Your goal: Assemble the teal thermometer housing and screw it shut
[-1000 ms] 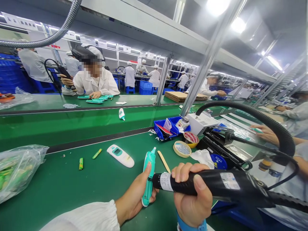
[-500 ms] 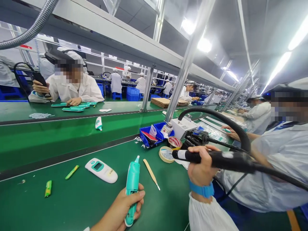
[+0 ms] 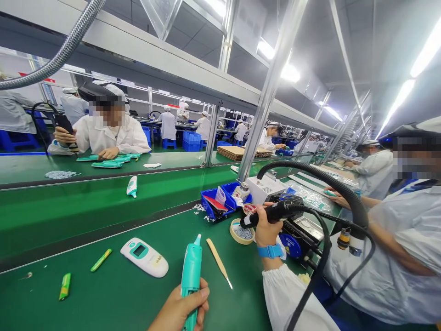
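My left hand (image 3: 188, 303) is wrapped round a teal and white ear thermometer (image 3: 191, 266), its pointed tip upward and an opening in its back near my thumb. A black electric screwdriver (image 3: 275, 212) is gripped in my right hand (image 3: 267, 230), which wears a blue wrist strap. Its front end is over the edge of a round, tan-rimmed dish of small screws (image 3: 242, 231); I cannot tell if the tip touches them. A white thermometer with a grey display (image 3: 144, 257) lies left of my left hand. Between my hands rests a wooden-handled tool with a pale tip (image 3: 219, 263).
Two green-yellow batteries (image 3: 65, 286) lie at left on the green table. Blue bins (image 3: 220, 207) stand behind the dish, near a white box (image 3: 265, 187) and a metal post (image 3: 258, 110). Another thermometer (image 3: 132, 186) lies on the green belt. Co-workers sit across and at right.
My right hand with the screwdriver has moved left and slightly down, and the screwdriver now angles down toward the screw dish. My left hand still holds the teal thermometer, slightly lower in view.
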